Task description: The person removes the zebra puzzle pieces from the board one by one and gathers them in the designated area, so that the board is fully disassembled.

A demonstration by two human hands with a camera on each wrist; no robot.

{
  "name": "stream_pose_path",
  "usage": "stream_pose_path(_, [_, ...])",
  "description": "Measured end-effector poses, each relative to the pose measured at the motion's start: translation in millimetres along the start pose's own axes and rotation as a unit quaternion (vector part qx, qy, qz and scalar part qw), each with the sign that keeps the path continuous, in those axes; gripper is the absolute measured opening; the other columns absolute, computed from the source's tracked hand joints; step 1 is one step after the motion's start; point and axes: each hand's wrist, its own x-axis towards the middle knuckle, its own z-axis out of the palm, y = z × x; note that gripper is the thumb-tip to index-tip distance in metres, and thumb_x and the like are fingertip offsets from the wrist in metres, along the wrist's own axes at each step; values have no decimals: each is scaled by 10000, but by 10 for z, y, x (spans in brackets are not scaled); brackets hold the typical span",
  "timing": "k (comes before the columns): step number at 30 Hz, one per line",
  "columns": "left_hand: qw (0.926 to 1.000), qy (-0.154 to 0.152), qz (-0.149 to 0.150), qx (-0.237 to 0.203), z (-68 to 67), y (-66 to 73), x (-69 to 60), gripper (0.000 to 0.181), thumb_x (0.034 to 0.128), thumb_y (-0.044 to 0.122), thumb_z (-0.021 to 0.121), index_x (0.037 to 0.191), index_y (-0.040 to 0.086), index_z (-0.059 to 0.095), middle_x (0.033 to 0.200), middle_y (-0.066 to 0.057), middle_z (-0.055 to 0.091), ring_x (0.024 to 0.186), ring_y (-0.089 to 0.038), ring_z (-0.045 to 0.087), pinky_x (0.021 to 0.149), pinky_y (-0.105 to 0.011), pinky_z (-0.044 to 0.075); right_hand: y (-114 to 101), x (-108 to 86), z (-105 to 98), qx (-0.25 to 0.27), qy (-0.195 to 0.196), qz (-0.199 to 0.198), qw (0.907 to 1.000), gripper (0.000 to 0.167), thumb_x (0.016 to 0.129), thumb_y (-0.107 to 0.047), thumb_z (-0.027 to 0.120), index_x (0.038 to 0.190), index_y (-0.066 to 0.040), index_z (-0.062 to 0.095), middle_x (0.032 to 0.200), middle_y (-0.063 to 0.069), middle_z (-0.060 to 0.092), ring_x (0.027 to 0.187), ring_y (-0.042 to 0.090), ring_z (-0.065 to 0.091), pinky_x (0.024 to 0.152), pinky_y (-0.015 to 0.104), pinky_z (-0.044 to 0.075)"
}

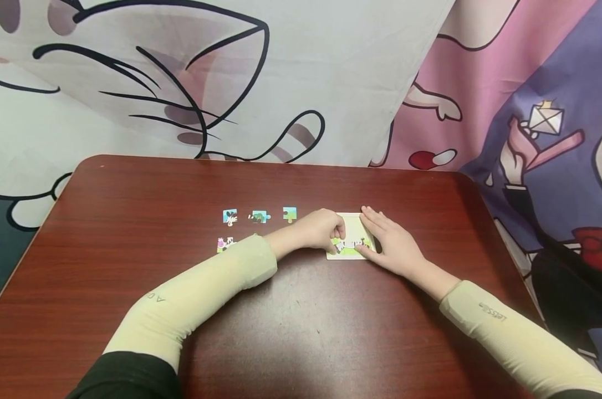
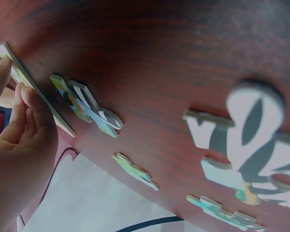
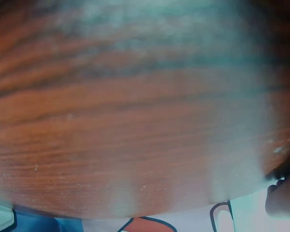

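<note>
A small pale puzzle board [image 1: 353, 223] lies on the table, with green animal artwork along its near edge. My left hand [image 1: 321, 228] is over the board's left side, its thumb and forefinger pinching a puzzle piece [image 1: 337, 246] at the near-left corner; the fingers hide part of it. In the left wrist view the left hand [image 2: 26, 123] has curled fingers against the board [image 2: 41, 94]. My right hand [image 1: 393, 241] rests along the right edge, fingers straight, thumb on the near-right part. Only a bit of a hand shows at the right wrist view's edge.
Loose puzzle pieces lie left of the board: a zebra-striped piece [image 1: 229, 216], a green-and-blue piece [image 1: 259, 216], a blue-and-green piece [image 1: 289, 214] and a pink one [image 1: 224, 244]. Overlapping pieces [image 2: 87, 106] near the board are hidden from the head view. Printed cloth [image 1: 301, 66] hangs behind the table [image 1: 301, 332].
</note>
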Motion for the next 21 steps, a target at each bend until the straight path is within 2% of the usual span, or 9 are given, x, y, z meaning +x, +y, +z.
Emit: stream_pose_path(21, [9998,93,32,-161,15,-24,-6,317,776,103,948,1034,70,766,937,-27,726,855,-84,599,811,-199,518,-6,0,-5,84,38,-8,10000,823,920,-432,775,1547,24,500,1653,176,460,1543,349,446,1266,530,362])
